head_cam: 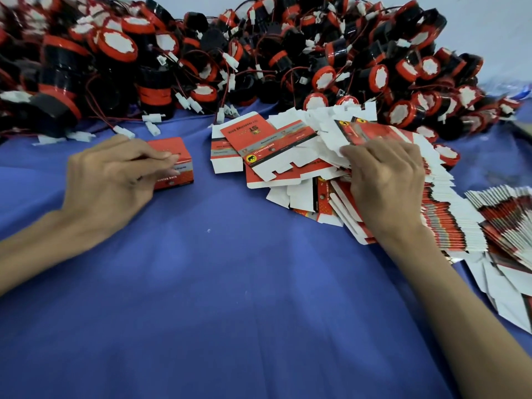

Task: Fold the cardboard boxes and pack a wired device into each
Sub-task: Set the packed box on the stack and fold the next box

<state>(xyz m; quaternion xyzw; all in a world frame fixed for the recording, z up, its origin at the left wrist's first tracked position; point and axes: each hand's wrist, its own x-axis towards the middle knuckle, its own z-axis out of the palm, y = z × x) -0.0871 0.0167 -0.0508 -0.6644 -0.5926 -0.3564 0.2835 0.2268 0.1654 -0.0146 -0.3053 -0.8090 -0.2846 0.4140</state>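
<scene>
A closed red folded box (175, 165) stands on the blue cloth at the left of centre. My left hand (112, 180) lies against its near left side, fingers and thumb curled onto its top edge. To the right spreads a loose pile of flat red-and-white box blanks (276, 156). My right hand (385, 180) lies palm down on that pile, fingertips curled on the edge of one flat blank (359, 133). A big heap of black-and-red round wired devices (230, 53) with white plugs fills the far side.
The blue cloth (230, 298) covers the table in front of me. A fanned stack of more flat blanks (503, 220) lies at the right edge. Loose white connectors (152, 128) on red wires trail out near the closed box.
</scene>
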